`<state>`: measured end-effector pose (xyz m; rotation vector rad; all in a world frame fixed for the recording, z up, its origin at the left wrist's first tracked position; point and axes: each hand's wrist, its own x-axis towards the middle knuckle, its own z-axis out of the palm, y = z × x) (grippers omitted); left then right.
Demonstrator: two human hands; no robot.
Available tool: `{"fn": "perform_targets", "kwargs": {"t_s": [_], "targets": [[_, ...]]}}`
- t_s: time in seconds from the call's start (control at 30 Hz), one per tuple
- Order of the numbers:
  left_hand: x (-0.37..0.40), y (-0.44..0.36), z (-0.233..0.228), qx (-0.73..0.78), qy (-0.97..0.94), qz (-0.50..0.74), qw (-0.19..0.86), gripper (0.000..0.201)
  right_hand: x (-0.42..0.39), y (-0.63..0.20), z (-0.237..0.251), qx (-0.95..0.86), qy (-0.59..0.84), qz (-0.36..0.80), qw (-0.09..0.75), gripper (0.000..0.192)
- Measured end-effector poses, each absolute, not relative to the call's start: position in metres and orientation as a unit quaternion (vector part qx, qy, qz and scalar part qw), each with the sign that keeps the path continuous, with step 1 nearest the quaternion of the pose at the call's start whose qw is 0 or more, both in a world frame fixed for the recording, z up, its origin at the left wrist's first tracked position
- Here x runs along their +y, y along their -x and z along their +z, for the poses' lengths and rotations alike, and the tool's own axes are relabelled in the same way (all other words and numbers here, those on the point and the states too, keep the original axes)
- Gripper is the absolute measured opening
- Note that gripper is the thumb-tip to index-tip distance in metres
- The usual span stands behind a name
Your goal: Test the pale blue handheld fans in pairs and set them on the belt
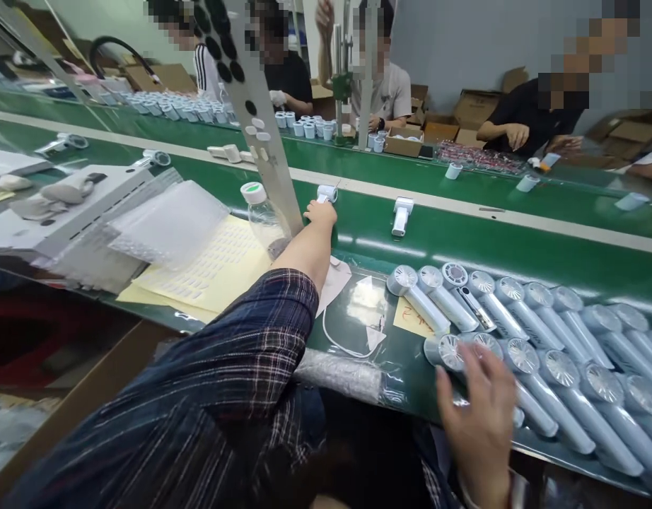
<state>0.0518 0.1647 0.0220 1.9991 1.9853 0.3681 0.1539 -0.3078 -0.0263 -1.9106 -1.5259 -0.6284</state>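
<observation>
My left hand (320,212) is stretched out over the green conveyor belt, its fingers closed around the handle of a small white handheld fan (327,192). The fan's round head shows just past my fingers. A second white handheld fan (402,215) lies on the belt to the right. Close to me, my right hand (482,417) is slightly blurred, with thumb and fingers apart. Its fingertips are over the front row of fans in clear bags (562,367), hiding part of one. Behind that row lies another of bagged fans (485,283); one there shows a darker, grilled face.
A slanted, perforated metal post (262,120) rises beside my left arm. Left of it are a clear bottle (259,212), yellow label sheets (204,272) and plastic bags (170,219). A white cable (339,346) lies in front. Co-workers sit across the belt near white cups (182,107).
</observation>
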Motion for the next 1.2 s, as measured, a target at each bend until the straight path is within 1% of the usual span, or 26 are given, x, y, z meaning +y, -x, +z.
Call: {"fn": "perform_targets", "kwargs": {"t_s": [0.03,0.07,0.1,0.13,0.2,0.27,0.33,0.43,0.47,0.53,0.57,0.67,0.73,0.87,0.93,1.0,1.03,1.1,1.13,1.17,1.2], "targets": [[0.164,-0.060,0.021,0.695,-0.693,0.126,0.146,0.051,-0.295,-0.144,-0.029,-0.610,0.689,-0.193,0.341,0.044],[0.162,-0.072,0.019,0.692,-0.696,0.125,0.143,0.051,-0.281,-0.135,-0.033,-0.639,0.671,-0.143,0.348,0.034],[0.158,-0.085,0.019,0.685,-0.704,0.124,0.142,0.050,-0.267,-0.127,-0.038,-0.653,0.675,-0.105,0.327,0.030],[0.153,-0.101,0.018,0.671,-0.717,0.123,0.143,0.050,-0.254,-0.122,-0.043,-0.657,0.691,-0.079,0.291,0.029],[0.136,-0.133,0.018,0.629,-0.754,0.119,0.151,0.049,-0.234,-0.117,-0.054,-0.644,0.730,-0.066,0.217,0.034],[0.114,-0.161,0.020,0.570,-0.797,0.115,0.162,0.047,-0.223,-0.117,-0.063,-0.643,0.741,-0.078,0.178,0.037],[0.093,-0.180,0.026,0.518,-0.833,0.108,0.165,0.046,-0.223,-0.119,-0.070,-0.649,0.736,-0.098,0.167,0.036],[0.071,-0.192,0.037,0.499,-0.849,0.088,0.149,0.047,-0.230,-0.127,-0.083,-0.641,0.737,-0.123,0.177,0.037],[0.068,-0.193,0.041,0.501,-0.850,0.077,0.143,0.049,-0.232,-0.133,-0.088,-0.637,0.739,-0.124,0.182,0.039],[0.069,-0.189,0.048,0.504,-0.851,0.050,0.137,0.063,-0.232,-0.147,-0.099,-0.627,0.747,-0.116,0.187,0.041],[0.072,-0.184,0.051,0.506,-0.851,0.040,0.136,0.066,-0.230,-0.154,-0.103,-0.627,0.749,-0.103,0.189,0.042],[0.074,-0.153,0.052,0.500,-0.855,0.020,0.134,0.074,-0.224,-0.170,-0.106,-0.647,0.739,-0.038,0.181,0.043],[0.064,-0.121,0.046,0.488,-0.864,0.010,0.127,0.075,-0.224,-0.172,-0.102,-0.658,0.733,-0.008,0.176,0.047],[0.013,-0.052,0.025,0.453,-0.884,-0.010,0.114,0.066,-0.228,-0.162,-0.087,-0.643,0.739,0.001,0.201,0.054],[-0.017,-0.020,0.017,0.441,-0.891,-0.016,0.111,0.068,-0.228,-0.156,-0.078,-0.628,0.749,0.021,0.208,0.055],[-0.038,0.014,0.015,0.406,-0.908,0.003,0.102,0.067,-0.226,-0.155,-0.072,-0.603,0.772,0.060,0.193,0.057],[-0.043,0.034,0.017,0.387,-0.915,0.036,0.108,0.062,-0.226,-0.156,-0.070,-0.588,0.785,0.082,0.180,0.058],[-0.039,0.083,0.027,0.368,-0.905,0.157,0.148,0.043,-0.226,-0.161,-0.068,-0.565,0.800,0.123,0.160,0.058],[-0.031,0.112,0.033,0.409,-0.862,0.238,0.183,0.033,-0.227,-0.164,-0.068,-0.561,0.801,0.133,0.164,0.056],[-0.020,0.144,0.039,0.474,-0.812,0.292,0.175,0.022,-0.230,-0.168,-0.069,-0.564,0.796,0.126,0.182,0.055],[-0.007,0.177,0.044,0.535,-0.763,0.330,0.153,0.016,-0.235,-0.173,-0.069,-0.572,0.786,0.105,0.209,0.056]]}}
